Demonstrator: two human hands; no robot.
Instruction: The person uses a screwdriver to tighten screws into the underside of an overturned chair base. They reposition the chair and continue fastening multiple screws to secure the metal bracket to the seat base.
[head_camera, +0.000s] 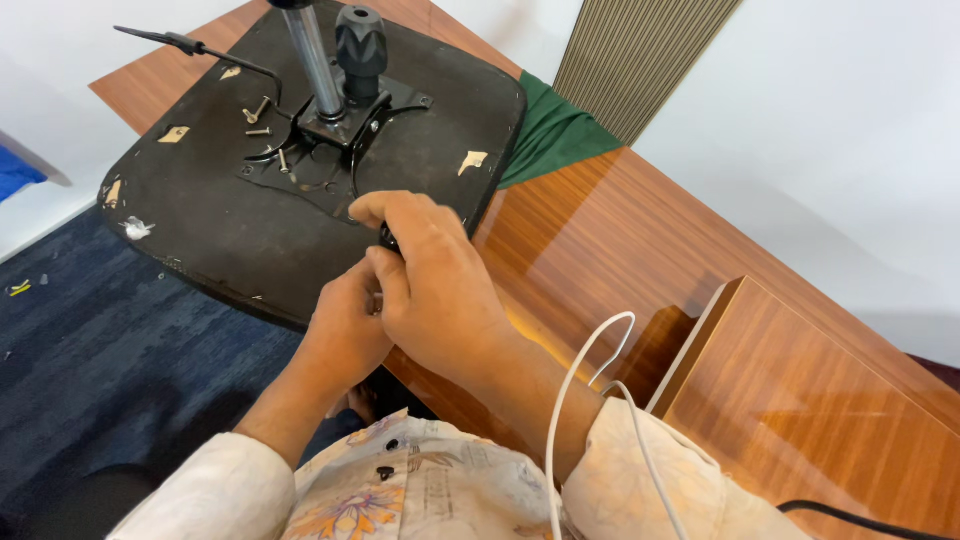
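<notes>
A small dark tool (388, 238), seemingly a driver, is clasped by the right hand (435, 290) and steadied by the left hand (345, 330) at the near edge of the upturned seat base (200, 220), where a slip could scatter the loose screws (258, 120) beside the mounting plate (335, 135).

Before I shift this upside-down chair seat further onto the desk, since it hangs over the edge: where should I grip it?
Probably by the chrome column standing upright from the black seat base, gripped from the side just above the mounting plate. It is round, bare and central. The knob beside it and the thin lever look likelier to turn or bend.
</notes>
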